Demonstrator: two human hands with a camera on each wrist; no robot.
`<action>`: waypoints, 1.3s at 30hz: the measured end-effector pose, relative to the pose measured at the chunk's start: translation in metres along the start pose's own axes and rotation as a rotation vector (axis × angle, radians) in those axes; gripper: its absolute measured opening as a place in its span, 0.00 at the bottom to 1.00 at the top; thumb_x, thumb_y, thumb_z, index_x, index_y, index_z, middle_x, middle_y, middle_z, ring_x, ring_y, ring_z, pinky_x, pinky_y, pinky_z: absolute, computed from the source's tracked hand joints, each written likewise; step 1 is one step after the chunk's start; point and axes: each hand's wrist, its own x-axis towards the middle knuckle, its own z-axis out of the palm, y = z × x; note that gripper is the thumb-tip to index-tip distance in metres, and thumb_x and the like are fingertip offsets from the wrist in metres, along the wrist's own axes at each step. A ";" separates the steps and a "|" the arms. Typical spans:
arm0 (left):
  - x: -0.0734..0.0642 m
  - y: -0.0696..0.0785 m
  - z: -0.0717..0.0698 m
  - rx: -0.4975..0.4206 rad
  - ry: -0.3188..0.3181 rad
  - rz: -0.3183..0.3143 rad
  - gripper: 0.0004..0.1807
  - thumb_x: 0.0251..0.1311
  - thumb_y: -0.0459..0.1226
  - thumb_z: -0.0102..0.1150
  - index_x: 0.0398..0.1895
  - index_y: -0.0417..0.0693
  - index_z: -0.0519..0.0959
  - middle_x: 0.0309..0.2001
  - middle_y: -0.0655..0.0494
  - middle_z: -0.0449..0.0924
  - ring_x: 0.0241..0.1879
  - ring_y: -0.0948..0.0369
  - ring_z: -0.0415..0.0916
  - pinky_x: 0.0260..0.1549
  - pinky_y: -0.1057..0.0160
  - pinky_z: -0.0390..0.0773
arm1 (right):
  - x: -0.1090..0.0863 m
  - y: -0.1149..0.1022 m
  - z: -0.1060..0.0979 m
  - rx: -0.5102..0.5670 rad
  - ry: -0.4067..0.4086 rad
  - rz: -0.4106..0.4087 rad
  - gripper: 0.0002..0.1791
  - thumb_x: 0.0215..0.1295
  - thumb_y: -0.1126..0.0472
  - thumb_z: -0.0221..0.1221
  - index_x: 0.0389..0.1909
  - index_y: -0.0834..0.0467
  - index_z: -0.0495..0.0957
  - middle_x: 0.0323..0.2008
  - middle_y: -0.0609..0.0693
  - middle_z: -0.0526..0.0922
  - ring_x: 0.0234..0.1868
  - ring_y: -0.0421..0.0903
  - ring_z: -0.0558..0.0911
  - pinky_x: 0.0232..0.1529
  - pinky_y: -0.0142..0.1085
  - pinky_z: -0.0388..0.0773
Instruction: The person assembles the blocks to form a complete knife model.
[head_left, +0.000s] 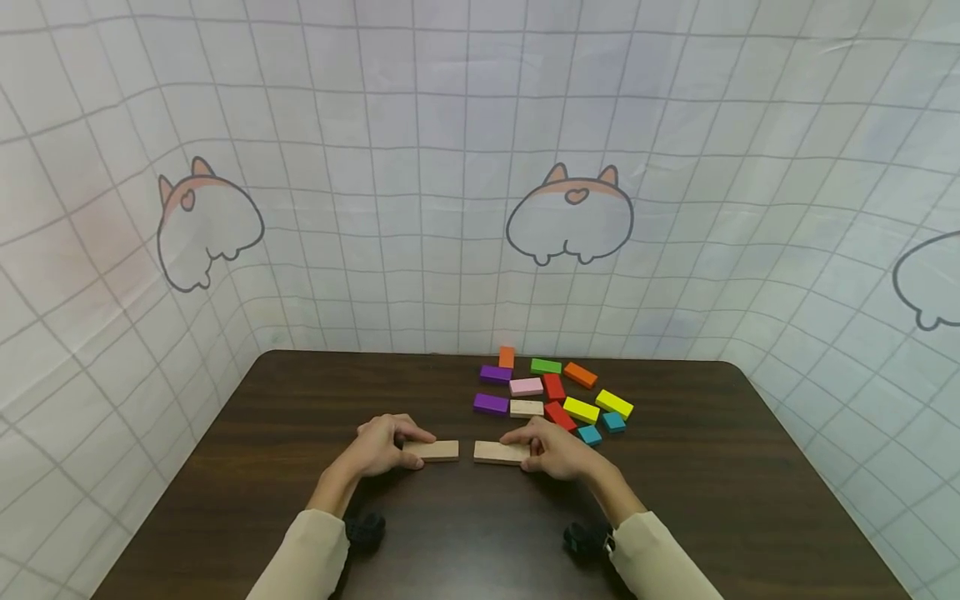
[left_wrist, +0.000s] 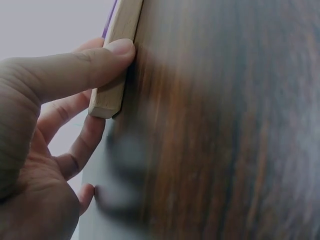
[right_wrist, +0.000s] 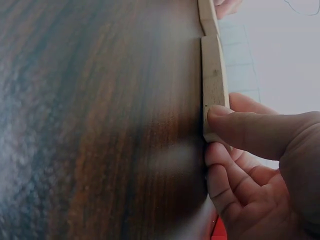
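On the dark table, two plain wooden blocks lie flat, end toward end, with a small gap between them in the head view. My left hand (head_left: 381, 446) pinches the outer end of the left wooden block (head_left: 441, 451) between thumb and fingers. In the left wrist view, the thumb presses the long near side of that block (left_wrist: 110, 92). My right hand (head_left: 561, 451) grips the outer end of the right wooden block (head_left: 495, 452) in the same way. Its thumb lies along the near side of the block (right_wrist: 214, 75) in the right wrist view.
Behind the right hand lies a loose group of coloured blocks, among them purple (head_left: 491, 405), pink (head_left: 527, 387), plain wood (head_left: 527, 408), yellow (head_left: 581, 409) and blue (head_left: 589, 435) ones. A white gridded curtain (head_left: 420, 208) surrounds the table (head_left: 315, 392) at the back and sides.
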 end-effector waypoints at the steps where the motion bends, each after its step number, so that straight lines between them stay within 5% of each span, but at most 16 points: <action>1: 0.001 0.000 0.000 -0.001 -0.002 0.003 0.17 0.48 0.38 0.80 0.44 0.62 0.91 0.37 0.65 0.84 0.33 0.59 0.66 0.47 0.46 0.46 | 0.000 0.001 0.000 -0.002 -0.001 0.001 0.22 0.67 0.70 0.64 0.61 0.53 0.82 0.45 0.53 0.75 0.34 0.46 0.72 0.37 0.33 0.70; 39: 0.013 0.008 0.014 0.009 -0.009 0.002 0.18 0.47 0.38 0.81 0.43 0.64 0.91 0.36 0.67 0.83 0.31 0.62 0.66 0.46 0.48 0.46 | 0.008 -0.001 0.004 -0.016 0.007 0.019 0.22 0.66 0.71 0.65 0.58 0.51 0.84 0.43 0.53 0.75 0.33 0.45 0.73 0.36 0.34 0.70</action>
